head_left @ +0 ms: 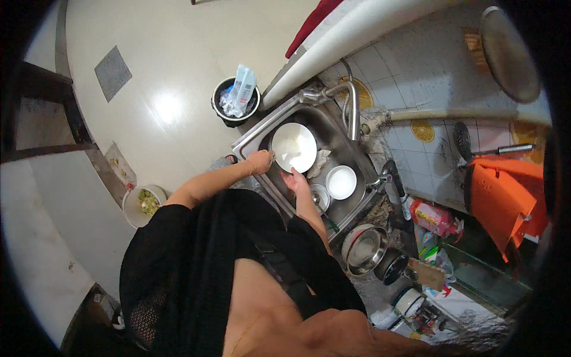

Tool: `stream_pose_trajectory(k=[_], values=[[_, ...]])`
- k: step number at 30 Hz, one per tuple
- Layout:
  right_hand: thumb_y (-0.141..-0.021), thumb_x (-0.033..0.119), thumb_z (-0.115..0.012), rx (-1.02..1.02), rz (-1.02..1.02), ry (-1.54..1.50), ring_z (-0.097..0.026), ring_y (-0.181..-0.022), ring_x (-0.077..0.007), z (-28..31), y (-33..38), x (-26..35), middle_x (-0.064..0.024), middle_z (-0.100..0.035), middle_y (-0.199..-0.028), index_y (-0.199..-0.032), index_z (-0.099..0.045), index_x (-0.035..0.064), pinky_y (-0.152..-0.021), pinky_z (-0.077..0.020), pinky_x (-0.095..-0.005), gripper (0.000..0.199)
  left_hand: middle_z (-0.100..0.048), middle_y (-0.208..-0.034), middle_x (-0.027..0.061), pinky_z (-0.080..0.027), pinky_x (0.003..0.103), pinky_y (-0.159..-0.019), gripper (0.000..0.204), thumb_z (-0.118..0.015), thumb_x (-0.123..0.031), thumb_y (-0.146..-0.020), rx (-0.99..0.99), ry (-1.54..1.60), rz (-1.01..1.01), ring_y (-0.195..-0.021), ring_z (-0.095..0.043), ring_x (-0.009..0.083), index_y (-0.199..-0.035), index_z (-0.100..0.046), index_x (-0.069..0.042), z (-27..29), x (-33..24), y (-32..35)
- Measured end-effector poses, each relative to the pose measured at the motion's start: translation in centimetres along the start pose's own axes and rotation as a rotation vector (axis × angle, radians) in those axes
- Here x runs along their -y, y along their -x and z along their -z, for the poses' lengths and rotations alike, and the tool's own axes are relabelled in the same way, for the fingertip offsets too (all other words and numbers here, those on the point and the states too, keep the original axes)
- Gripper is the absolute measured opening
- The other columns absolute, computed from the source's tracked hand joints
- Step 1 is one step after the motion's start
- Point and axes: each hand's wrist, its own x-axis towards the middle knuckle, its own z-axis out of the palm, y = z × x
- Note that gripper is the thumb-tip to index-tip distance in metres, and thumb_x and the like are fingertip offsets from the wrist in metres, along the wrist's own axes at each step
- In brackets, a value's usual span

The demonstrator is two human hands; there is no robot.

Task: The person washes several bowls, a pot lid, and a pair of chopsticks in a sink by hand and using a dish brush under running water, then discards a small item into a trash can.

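Note:
A large white bowl (294, 147) is tilted over a stainless steel sink (367, 172), its inside facing up. My right hand (292, 180) grips its near rim, with the thumb over the edge. Against the left rim of the bowl, my left hand (260, 161) is closed; a small greyish bit shows at its fingertips, too little to name. A crumpled pale cloth (319, 163) lies in the sink beside the bowl. Nearer to me in the sink are a smaller white bowl (341, 182) and another dish (320, 196), partly hidden by my right forearm.
A metal faucet (353, 113) arches over the sink's far right. Metal basins (366, 250) and a pink bottle (433, 219) stand on the right-hand counter. Beyond the sink stands a bin (229, 119) with plastic bags. A white bucket (135, 207) with green scraps is at my left.

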Motion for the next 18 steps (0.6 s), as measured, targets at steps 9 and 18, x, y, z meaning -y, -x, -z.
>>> stream_pose_trajectory(k=[9, 18], values=[[-0.08, 0.021, -0.05, 0.236, 0.406, 0.886, -0.056, -0.062, -0.0154, -1.5, 4.1, 4.8, -0.0069, -0.057, -0.073, -0.087, -0.054, 0.0043, -0.052, -0.0452, -0.0251, 0.018, -0.058, -0.078, 0.014, -0.044, 0.038, -0.067, 0.027, -0.046, -0.013, -0.073, -0.018, 0.019, -0.077, -0.074, -0.056, 0.03, -0.099, -0.051, -0.005, -0.9, 0.8, 0.3], [-0.074, 0.02, -0.056, 0.044, 1.595, 0.729, -0.042, -0.097, -0.0293, -21.0, 7.9, 10.7, -0.0165, -0.043, -0.107, -0.117, -0.032, 0.0077, -0.083, -0.0345, -0.0365, 0.051, -0.059, -0.082, 0.0108, -0.045, 0.032, -0.065, 0.025, -0.045, -0.014, -0.076, -0.019, 0.198, -0.095, -0.071, -0.057, 0.0225, -0.098, -0.053, -0.004, 1.3, 0.8, 2.0]])
